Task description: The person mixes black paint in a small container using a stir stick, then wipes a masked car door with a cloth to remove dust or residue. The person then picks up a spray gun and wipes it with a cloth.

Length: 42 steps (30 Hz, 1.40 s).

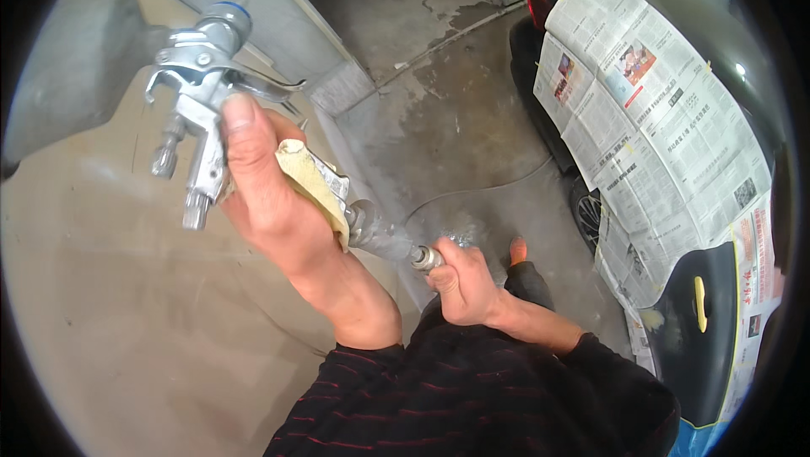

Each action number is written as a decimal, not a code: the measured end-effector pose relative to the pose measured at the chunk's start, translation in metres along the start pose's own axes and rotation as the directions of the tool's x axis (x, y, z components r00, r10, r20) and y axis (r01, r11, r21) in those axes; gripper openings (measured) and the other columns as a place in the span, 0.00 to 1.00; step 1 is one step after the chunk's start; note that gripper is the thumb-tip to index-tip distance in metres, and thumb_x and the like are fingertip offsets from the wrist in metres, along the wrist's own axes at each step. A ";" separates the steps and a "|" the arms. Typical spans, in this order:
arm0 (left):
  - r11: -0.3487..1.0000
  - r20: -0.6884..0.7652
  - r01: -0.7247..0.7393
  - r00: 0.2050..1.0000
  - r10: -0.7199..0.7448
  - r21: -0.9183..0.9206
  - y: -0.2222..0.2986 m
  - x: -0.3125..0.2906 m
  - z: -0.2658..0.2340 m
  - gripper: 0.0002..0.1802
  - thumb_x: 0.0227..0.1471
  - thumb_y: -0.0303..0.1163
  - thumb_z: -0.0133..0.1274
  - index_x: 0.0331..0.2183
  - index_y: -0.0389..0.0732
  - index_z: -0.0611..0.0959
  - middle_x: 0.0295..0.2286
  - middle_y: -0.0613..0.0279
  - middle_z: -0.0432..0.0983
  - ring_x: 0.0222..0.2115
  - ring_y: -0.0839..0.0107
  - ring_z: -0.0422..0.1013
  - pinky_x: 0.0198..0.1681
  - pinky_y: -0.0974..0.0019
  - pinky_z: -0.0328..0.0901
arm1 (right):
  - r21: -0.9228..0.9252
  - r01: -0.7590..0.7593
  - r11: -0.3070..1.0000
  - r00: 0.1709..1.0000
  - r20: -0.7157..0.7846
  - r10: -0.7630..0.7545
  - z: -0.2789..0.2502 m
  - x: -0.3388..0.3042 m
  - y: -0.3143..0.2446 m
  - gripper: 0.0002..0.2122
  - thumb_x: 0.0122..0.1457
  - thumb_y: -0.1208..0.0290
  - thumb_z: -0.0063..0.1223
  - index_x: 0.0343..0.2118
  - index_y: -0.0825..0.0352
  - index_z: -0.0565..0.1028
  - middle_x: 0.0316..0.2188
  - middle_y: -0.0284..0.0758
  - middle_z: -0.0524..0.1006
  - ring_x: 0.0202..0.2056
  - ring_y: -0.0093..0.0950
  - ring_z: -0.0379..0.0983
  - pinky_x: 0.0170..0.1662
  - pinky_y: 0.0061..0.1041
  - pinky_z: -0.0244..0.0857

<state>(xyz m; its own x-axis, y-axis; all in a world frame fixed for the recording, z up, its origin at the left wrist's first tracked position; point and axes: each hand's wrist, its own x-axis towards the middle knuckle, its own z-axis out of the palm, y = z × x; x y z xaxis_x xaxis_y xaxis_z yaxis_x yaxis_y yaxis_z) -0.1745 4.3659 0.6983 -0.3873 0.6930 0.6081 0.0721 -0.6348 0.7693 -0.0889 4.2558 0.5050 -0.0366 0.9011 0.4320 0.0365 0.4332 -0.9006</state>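
A silver paint spray gun (201, 64) is raised at the upper left, with a grey cup (80, 69) on it. My left hand (283, 212) is wrapped round its handle, thumb up along the body near the knobs. A pale yellow wrap (314, 187) covers part of the handle. Low on the gun, whitish mist blurs the handle's end around a metal hose coupling (428, 259). My right hand (468, 286) is closed on that coupling. The trigger (266, 86) shows beyond my left thumb.
On the right stands a dark car (759, 27) covered with newspaper sheets (641, 128). Its dark door panel (688, 347) has a yellow-covered handle (700, 303). A thin hose (481, 191) crosses the concrete floor (447, 111). A beige wall (126, 305) runs along my left.
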 end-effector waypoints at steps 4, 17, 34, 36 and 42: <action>0.998 -0.032 0.000 0.999 -0.002 -0.057 0.006 0.000 -0.004 0.22 0.67 0.48 0.55 0.26 0.45 0.71 0.18 0.72 0.56 0.19 0.80 0.54 0.23 0.72 0.50 | 0.185 0.048 0.981 0.992 0.105 -0.068 -0.011 0.021 0.014 0.13 0.71 0.63 0.50 0.39 0.70 0.71 0.18 0.43 0.70 0.18 0.45 0.68 0.24 0.37 0.61; 0.990 -0.059 0.067 0.996 -0.060 0.124 -0.019 -0.018 0.041 0.23 0.65 0.48 0.58 0.25 0.46 0.69 0.20 0.71 0.54 0.21 0.79 0.49 0.23 0.70 0.47 | 0.151 0.053 0.987 0.998 0.019 -0.057 -0.035 0.026 0.035 0.12 0.69 0.65 0.53 0.38 0.72 0.70 0.18 0.46 0.72 0.21 0.51 0.72 0.24 0.40 0.62; 0.970 -0.160 0.060 0.987 -0.022 0.235 -0.031 -0.042 0.087 0.21 0.66 0.48 0.55 0.29 0.46 0.69 0.22 0.72 0.57 0.25 0.78 0.55 0.29 0.69 0.53 | 0.044 0.171 0.984 0.985 -0.027 -0.169 -0.089 0.043 0.061 0.09 0.66 0.67 0.54 0.34 0.68 0.71 0.19 0.40 0.73 0.18 0.47 0.70 0.22 0.40 0.62; 0.940 -0.200 0.066 0.980 0.003 0.334 -0.038 -0.036 0.071 0.22 0.66 0.51 0.56 0.33 0.43 0.73 0.27 0.69 0.63 0.30 0.73 0.61 0.34 0.68 0.58 | 0.029 0.165 0.986 0.986 -0.020 -0.165 -0.089 0.050 0.066 0.09 0.63 0.70 0.58 0.33 0.67 0.69 0.18 0.41 0.72 0.17 0.49 0.69 0.22 0.43 0.61; 0.973 -0.187 0.023 0.982 0.020 0.228 -0.108 -0.039 0.053 0.25 0.70 0.44 0.54 0.53 0.31 0.74 0.43 0.58 0.75 0.42 0.67 0.70 0.48 0.58 0.68 | -0.035 0.005 0.999 0.996 0.085 -0.002 -0.094 0.073 0.096 0.24 0.58 0.66 0.64 0.57 0.66 0.72 0.45 0.46 0.79 0.44 0.46 0.79 0.48 0.41 0.73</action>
<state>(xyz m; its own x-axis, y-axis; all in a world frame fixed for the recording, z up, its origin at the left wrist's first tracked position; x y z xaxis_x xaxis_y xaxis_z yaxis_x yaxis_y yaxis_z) -0.1182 4.4256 0.6016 -0.5509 0.6039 0.5760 0.2704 -0.5238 0.8078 0.0058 4.3646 0.4543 -0.1214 0.8954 0.4285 0.0715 0.4385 -0.8959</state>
